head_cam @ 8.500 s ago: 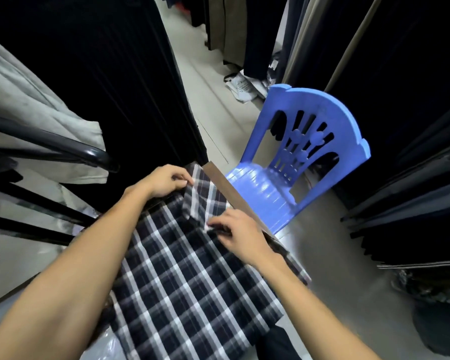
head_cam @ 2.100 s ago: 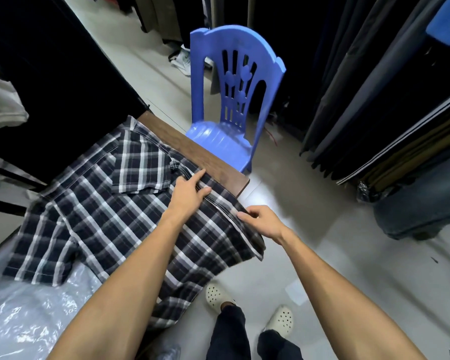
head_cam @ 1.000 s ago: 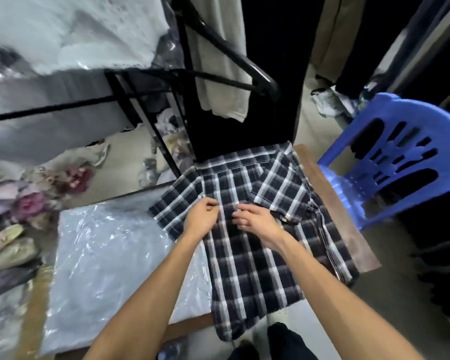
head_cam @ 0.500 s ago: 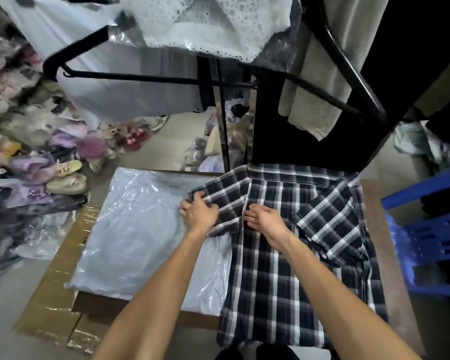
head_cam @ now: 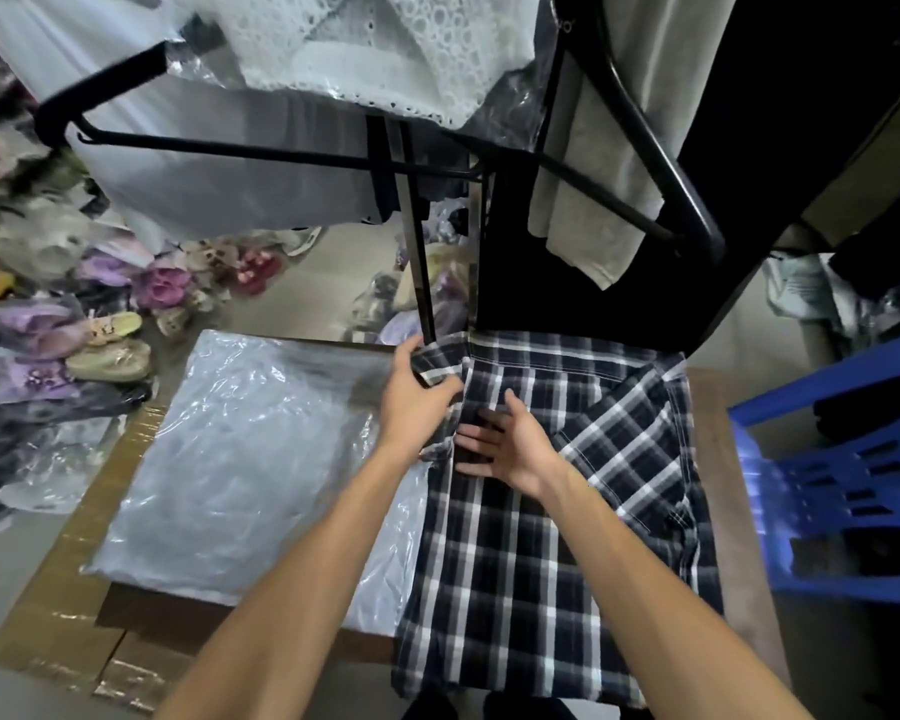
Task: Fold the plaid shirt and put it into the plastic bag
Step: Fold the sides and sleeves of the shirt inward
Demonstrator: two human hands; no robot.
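So the plaid shirt [head_cam: 515,553] is laid out flat on the right half of a low brown table [head_cam: 739,511], with its hem hanging off the near edge at 6 o'clock. The right sleeve is already folded in across the body. Over at 9 o'clock from the shirt, just beside it and touching its left edge, there's the clear plastic bag [head_cam: 240,459] lying flat on the same table. The left hand [head_cam: 417,402] has its fingers clamped on a bunched bit of the shirt's left sleeve up near the collar end, lifted a little. The right hand [head_cam: 510,444] rests flat on the cloth right next to it, fingers spread apart and pressing down, gripping nothing. A blue plastic chair [head_cam: 842,485] sits at 3 o'clock, and a black clothes rack [head_cam: 292,153] with hanging garments fills 12 o'clock.
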